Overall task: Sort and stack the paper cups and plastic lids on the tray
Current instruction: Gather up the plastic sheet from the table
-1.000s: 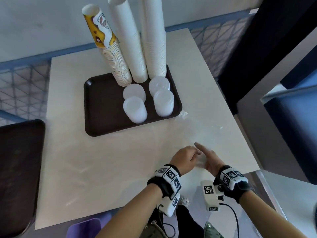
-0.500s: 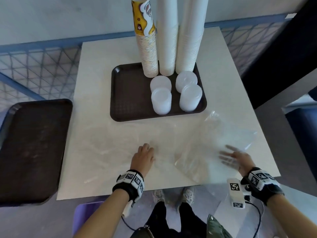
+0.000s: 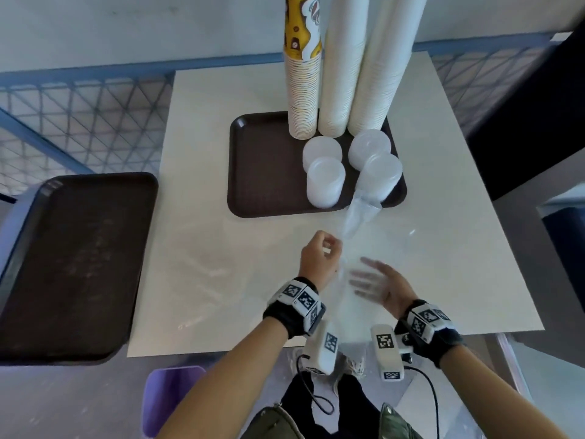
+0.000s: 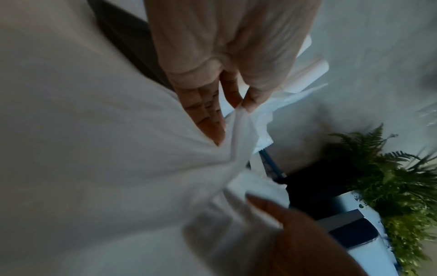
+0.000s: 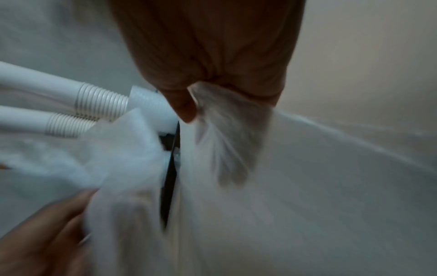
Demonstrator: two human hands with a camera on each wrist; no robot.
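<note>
A brown tray (image 3: 240, 172) holds three tall paper cup stacks: one yellow printed (image 3: 302, 90) and two white (image 3: 340, 74). In front of them stand several clear lid stacks (image 3: 326, 182). A clear plastic bag (image 3: 357, 223) stretches from the tray's front right corner to my hands above the table's front. My left hand (image 3: 319, 258) is curled and pinches the bunched bag (image 4: 238, 140) between thumb and fingertips (image 4: 241, 108). My right hand (image 3: 376, 285) sits just right of it, blurred behind the film. In the right wrist view the bag (image 5: 227, 140) comes out of its grip (image 5: 212, 74).
A second dark tray (image 3: 69, 264) lies on a surface left of the white table (image 3: 196, 217). A purple bin (image 3: 171, 397) stands below the table's front edge. A blue mesh railing (image 3: 79, 122) runs behind. A green plant (image 4: 390, 177) shows in the left wrist view.
Half a second ago my hands lay apart on the table and the spread bag. Now they are together at the front centre, with the bag gathered and lifted between them.
</note>
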